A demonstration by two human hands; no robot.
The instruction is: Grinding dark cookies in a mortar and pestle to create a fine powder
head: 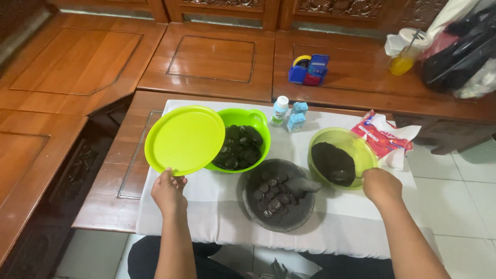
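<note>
Head view: left hand (168, 190) pinches rim of green lid (184, 139), held tilted beside green bowl (247, 120) of dark cookies; right hand (381, 185) closed on edge of clear bowl (361, 147) with crumbs; stone mortar (278, 201) between; seems uncovering step; next move needs free spot for lid.

Low wooden surface (111, 199) with carved panels, mostly draped by a white cloth (217, 206). On the cloth: green bowl (258, 120) of dark round pieces at rear left; grey stone mortar (305, 209) with dark discs and a pestle (304, 185) at front centre; translucent green bowl (356, 147) of dark crumbs at right; small white bottle (280, 110) and two small blue cartons (297, 118) at rear centre; torn red-and-white packet (385, 137) at far right. Behind, wooden bench (212, 57) carrying a blue holder (308, 68), a cup of yellow drink (405, 54) and dark bags (460, 51).
</note>
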